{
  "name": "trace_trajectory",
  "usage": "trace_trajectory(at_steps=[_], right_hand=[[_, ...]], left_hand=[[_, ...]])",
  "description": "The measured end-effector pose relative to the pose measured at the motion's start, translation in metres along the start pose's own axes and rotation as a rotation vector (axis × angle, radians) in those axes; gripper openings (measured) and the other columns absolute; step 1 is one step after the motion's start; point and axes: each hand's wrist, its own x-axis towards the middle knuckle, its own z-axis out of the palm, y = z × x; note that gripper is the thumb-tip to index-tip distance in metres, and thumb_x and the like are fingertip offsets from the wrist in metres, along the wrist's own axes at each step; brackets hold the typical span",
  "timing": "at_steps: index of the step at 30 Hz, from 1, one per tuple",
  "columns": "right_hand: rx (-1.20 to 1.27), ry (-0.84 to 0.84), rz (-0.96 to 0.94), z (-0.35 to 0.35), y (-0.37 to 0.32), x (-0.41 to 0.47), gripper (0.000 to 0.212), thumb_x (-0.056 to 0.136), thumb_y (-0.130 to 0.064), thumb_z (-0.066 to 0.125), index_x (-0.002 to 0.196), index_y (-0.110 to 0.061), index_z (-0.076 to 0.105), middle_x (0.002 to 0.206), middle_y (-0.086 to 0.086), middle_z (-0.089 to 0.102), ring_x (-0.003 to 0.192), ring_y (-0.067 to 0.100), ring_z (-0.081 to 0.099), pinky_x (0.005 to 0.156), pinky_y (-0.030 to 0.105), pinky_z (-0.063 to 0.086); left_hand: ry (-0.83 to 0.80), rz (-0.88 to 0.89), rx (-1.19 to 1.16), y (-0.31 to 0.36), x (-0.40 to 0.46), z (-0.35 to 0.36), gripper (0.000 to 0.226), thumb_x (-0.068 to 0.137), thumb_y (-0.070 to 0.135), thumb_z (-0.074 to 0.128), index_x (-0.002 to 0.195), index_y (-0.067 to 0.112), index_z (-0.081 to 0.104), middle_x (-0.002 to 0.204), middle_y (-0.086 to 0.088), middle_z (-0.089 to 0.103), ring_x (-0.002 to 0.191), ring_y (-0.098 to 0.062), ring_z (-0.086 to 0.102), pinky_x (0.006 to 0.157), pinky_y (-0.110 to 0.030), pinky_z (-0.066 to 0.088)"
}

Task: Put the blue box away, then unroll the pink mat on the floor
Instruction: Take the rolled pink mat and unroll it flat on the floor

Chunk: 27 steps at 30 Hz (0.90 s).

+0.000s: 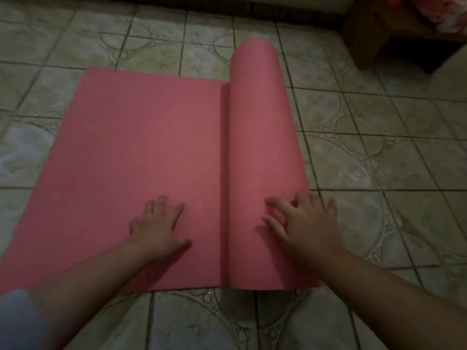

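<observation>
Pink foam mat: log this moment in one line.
pink foam mat: partly unrolled on tiled floor | left hand: flat on unrolled part | right hand: on roll | blue box: not visible

Item count: one pink mat (141, 152), with one flat section and one roll (262, 147). Two hands are mine: one left hand (158, 228) and one right hand (307, 227), with two bare forearms. One tiled floor (379, 152). One wooden furniture piece (394, 34) at the far right. One red-and-white item (437, 11), blurred, on it.
</observation>
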Motion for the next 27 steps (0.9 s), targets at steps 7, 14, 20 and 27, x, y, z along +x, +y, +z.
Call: trace_trajectory(at_steps=[7, 14, 20, 27], right_hand=[[0.823, -0.090, 0.582, -0.007, 0.049, 0.017, 0.117, 0.050, -0.079, 0.064, 0.140, -0.013, 0.027, 0.141, 0.015, 0.044, 0.123, 0.032, 0.050, 0.103, 0.042, 0.041], [0.908, -0.142, 0.626, -0.002, 0.076, 0.024, 0.137, 0.035, -0.056, 0.088, 0.148, -0.016, 0.021, 0.143, 0.009, 0.048, 0.122, 0.027, 0.053, 0.105, 0.042, 0.042], [0.884, -0.136, 0.562, -0.006, 0.052, 0.021, 0.113, 0.043, -0.044, 0.092, 0.138, -0.018, 0.036, 0.126, 0.006, 0.060, 0.108, 0.025, 0.060, 0.097, 0.043, 0.048], [0.898, -0.141, 0.442, -0.011, 0.017, 0.016, 0.108, 0.048, -0.042, 0.090, 0.139, -0.019, 0.037, 0.125, 0.003, 0.061, 0.108, 0.022, 0.060, 0.095, 0.037, 0.049]], left_hand=[[-0.038, -0.060, 0.019, 0.012, -0.001, 0.011, 0.136, 0.043, 0.088, 0.058, 0.143, 0.041, -0.023, 0.154, -0.011, -0.032, 0.144, -0.037, -0.021, 0.111, -0.067, 0.009], [-0.056, -0.093, -0.034, 0.017, -0.002, 0.007, 0.139, 0.045, 0.075, 0.072, 0.143, 0.043, -0.021, 0.154, -0.009, -0.032, 0.144, -0.037, -0.019, 0.111, -0.066, 0.012], [0.005, -0.167, -0.030, -0.007, -0.014, 0.004, 0.139, 0.041, 0.072, 0.077, 0.145, 0.045, -0.012, 0.157, -0.015, -0.019, 0.146, -0.037, -0.006, 0.110, -0.062, 0.024], [-0.090, -0.375, -0.003, -0.015, -0.023, -0.014, 0.155, 0.030, 0.066, 0.083, 0.142, 0.044, -0.021, 0.155, -0.023, -0.015, 0.144, -0.042, 0.005, 0.111, -0.061, 0.022]])
